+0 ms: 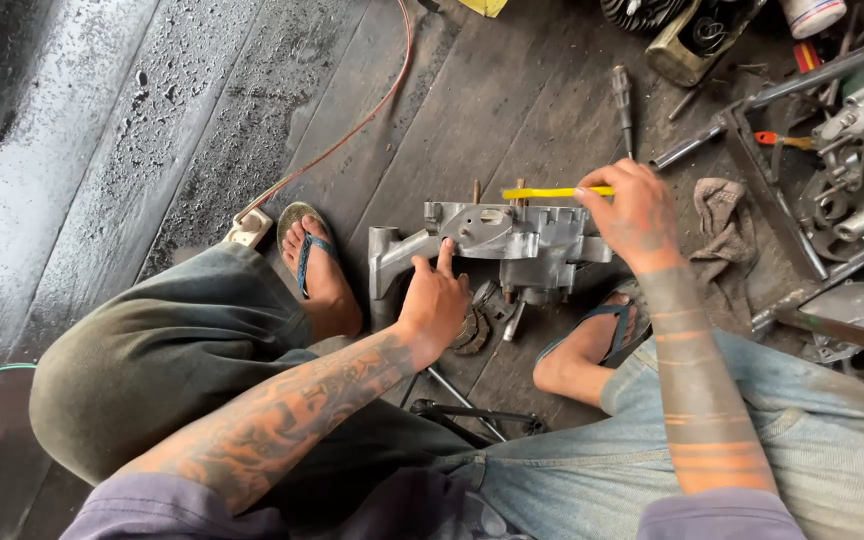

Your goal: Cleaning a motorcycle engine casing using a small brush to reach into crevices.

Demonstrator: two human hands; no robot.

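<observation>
- Two hands work on the metal engine part (497, 245); it looks heavy and hard.
- Left hand (434, 305) presses its front, one finger out, grasping nothing.
- Right hand (634, 212) pinches a yellow stick (547, 192) above it.

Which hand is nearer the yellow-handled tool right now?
Right. The right hand grips the yellow-handled tool at its end, above the metal engine casing. The left hand rests lower, on the casing's near side, apart from the tool.

Both tattooed forearms reach forward and down between the bent knees. The left hand (435, 300) points its index finger up, other fingers curled. The right hand (630, 213) is closed in a pinching grip.
</observation>
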